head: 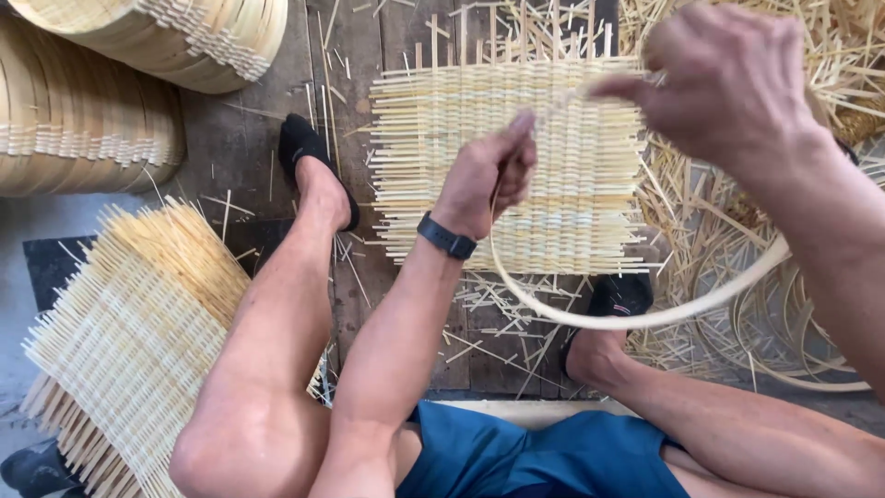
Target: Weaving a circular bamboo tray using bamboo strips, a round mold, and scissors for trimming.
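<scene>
Evidently light and springy, the bamboo hoop (645,318) curved above the woven mat (553,166) on the floor. The left hand (484,175) pinched one end, the right hand (728,83) closed around the other; gripping near the ends seemed safest.

Soft, even daylight on my head camera, no harsh glare.

I see pale bamboo reading bright, almost washed out on the woven mat (507,157) ahead, while the dark floorboards (240,138) stay muddy. Shadows are faint and short, tucked under my legs. My right hand (728,83) is close to the lens and smeared by motion blur; my left hand (484,175) is a little sharper. Wide-angle bending curves the stacked hoops (83,120) at the upper left edge.
</scene>
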